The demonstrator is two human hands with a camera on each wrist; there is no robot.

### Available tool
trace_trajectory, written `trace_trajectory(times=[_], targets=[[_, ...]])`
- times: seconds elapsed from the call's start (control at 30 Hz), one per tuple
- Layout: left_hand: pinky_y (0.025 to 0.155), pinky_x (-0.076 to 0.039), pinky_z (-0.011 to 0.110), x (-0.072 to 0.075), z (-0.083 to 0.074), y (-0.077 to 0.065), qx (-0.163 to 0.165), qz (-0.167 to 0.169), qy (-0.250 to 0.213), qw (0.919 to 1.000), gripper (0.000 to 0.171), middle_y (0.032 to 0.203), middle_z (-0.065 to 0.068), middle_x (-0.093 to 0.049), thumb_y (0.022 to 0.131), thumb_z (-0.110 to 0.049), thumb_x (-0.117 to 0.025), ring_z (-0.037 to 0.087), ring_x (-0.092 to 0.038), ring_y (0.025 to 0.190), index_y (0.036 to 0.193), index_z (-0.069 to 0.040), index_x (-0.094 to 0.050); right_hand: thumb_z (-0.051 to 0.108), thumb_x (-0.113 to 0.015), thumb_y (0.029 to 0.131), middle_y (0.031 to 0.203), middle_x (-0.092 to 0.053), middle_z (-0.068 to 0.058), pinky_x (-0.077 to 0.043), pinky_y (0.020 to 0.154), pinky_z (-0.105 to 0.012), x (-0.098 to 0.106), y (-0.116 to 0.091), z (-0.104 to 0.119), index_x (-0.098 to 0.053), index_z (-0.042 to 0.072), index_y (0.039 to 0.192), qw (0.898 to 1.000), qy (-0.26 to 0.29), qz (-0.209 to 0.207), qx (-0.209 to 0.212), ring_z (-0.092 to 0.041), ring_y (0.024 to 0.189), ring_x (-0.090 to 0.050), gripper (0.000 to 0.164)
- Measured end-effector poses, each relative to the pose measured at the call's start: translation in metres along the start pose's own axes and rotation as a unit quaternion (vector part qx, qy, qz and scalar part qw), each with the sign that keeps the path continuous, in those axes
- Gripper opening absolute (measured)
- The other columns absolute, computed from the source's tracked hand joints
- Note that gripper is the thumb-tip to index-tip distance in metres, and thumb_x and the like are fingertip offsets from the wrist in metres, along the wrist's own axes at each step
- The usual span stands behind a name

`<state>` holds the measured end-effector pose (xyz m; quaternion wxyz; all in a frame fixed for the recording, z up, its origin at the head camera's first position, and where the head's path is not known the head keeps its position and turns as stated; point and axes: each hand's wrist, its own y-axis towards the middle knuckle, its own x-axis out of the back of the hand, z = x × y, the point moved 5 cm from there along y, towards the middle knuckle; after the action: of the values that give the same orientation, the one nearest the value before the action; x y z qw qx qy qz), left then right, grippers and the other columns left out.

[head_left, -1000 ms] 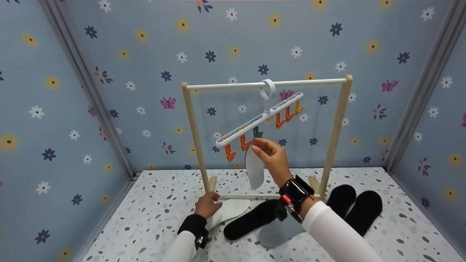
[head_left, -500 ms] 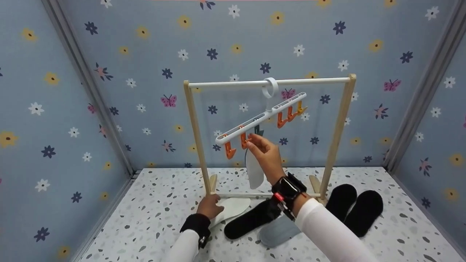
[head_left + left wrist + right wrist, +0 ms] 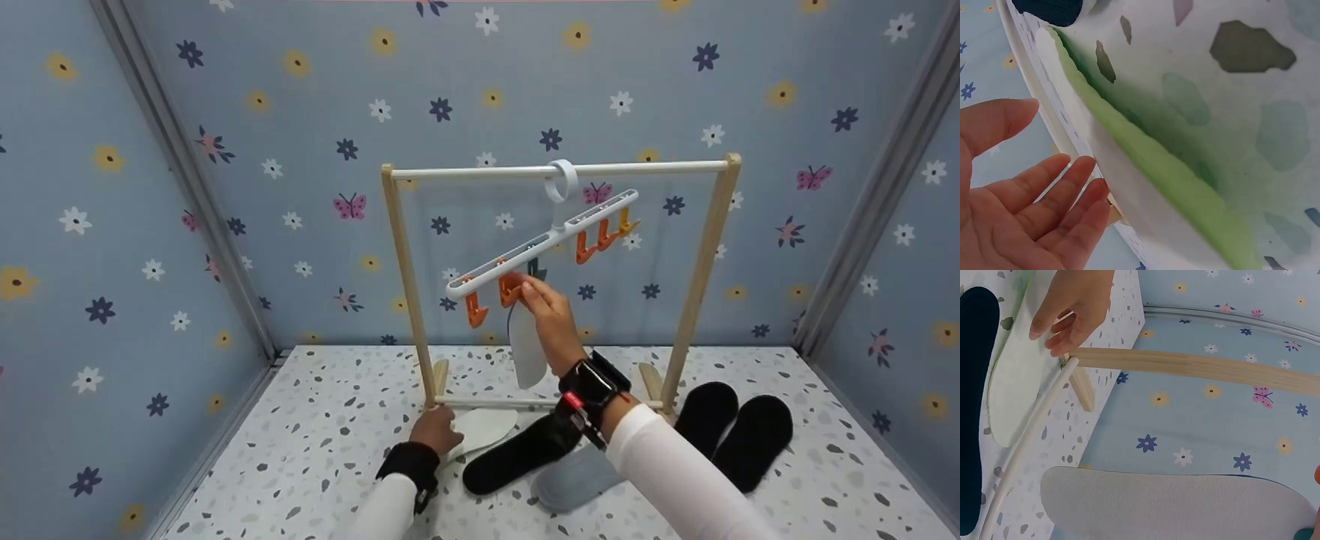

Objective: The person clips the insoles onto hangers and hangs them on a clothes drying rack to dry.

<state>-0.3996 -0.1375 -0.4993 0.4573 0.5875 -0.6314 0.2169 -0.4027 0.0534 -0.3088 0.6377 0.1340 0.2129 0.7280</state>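
Note:
A white hanger [image 3: 525, 255] with several orange clips, a dark green one and a yellow one hangs from the top rail. My right hand [image 3: 551, 319] pinches an orange clip [image 3: 508, 289], the second from the near end. Just below those fingers a light grey insole [image 3: 528, 349] hangs down, its upper end near the dark green clip [image 3: 535, 268]; the right wrist view shows it large [image 3: 1174, 506]. My left hand [image 3: 435, 431] is low by the stand's left foot, fingers loosely spread, beside a white insole [image 3: 1112, 152] with a green underside lying on the table.
A wooden stand [image 3: 697, 292] with a white top rail [image 3: 472, 173] frames the work. On the speckled table [image 3: 285, 450] lie a black insole [image 3: 517, 456], a grey-blue insole [image 3: 577, 480] and two black insoles [image 3: 752, 442] at the right. Flowered walls enclose the table.
My right hand has moved slightly left from the top of the hanging insole to the neighbouring orange clip, which it now pinches. My left hand has stayed near the white insole.

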Motion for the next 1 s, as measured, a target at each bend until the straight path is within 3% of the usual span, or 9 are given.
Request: trace_trajectory(times=[0.2,0.4,0.67,0.9,1.0], targets=[[0.054,-0.04,0.036,-0.0016,0.002,0.0005,0.017,-0.003,0.031,0.9994,0.012,0.062,0.008,-0.054,0.069,0.004,-0.068,0.023,-0.049,0.056,0.074,0.003,-0.057,0.012,-0.04,0.1,0.13,-0.053,-0.02,-0.029,0.11,-0.039,-0.0009,0.001,-0.0005,-0.048,-0.006,0.133,1.0,0.016,0.022,-0.014,-0.027,0.129,-0.042,0.038],[0.063,-0.048,0.042,0.0032,-0.0011,-0.0031,0.025,-0.018,0.053,0.9981,0.016,0.074,0.016,-0.064,0.068,0.009,-0.066,0.033,-0.062,0.069,0.082,0.005,-0.061,0.011,-0.043,0.099,0.128,-0.054,-0.02,-0.028,0.11,-0.041,-0.0029,0.003,-0.0001,-0.047,-0.006,0.133,0.999,0.022,0.041,-0.013,-0.027,0.125,-0.044,0.038],[0.062,-0.048,0.042,0.0018,0.0011,-0.0027,0.011,-0.036,0.063,0.9973,0.016,0.071,0.016,-0.063,0.066,0.012,-0.064,0.034,-0.061,0.068,0.078,0.003,-0.059,0.015,-0.045,0.099,0.133,-0.053,-0.015,-0.027,0.11,-0.043,-0.0017,0.005,-0.0029,-0.048,-0.002,0.133,0.999,-0.007,0.046,-0.017,-0.024,0.127,-0.044,0.038],[0.056,-0.043,0.039,0.0015,0.0023,-0.0018,0.017,-0.022,0.051,0.9983,0.018,0.063,0.013,-0.058,0.069,0.015,-0.06,0.029,-0.056,0.06,0.066,-0.001,-0.052,0.016,-0.046,0.099,0.101,-0.06,-0.014,-0.032,0.106,-0.042,-0.0012,0.0074,-0.0041,-0.053,-0.002,0.129,0.998,-0.002,0.056,-0.01,-0.023,0.102,-0.053,0.035],[0.055,-0.043,0.039,0.0032,0.0008,-0.0008,0.022,-0.016,0.046,0.9986,0.017,0.062,0.013,-0.057,0.068,0.013,-0.06,0.028,-0.054,0.059,0.065,-0.001,-0.051,0.016,-0.046,0.099,0.101,-0.06,-0.014,-0.034,0.104,-0.041,-0.0004,0.0074,-0.0029,-0.053,-0.001,0.128,0.998,-0.009,0.054,-0.008,-0.022,0.1,-0.053,0.034]])
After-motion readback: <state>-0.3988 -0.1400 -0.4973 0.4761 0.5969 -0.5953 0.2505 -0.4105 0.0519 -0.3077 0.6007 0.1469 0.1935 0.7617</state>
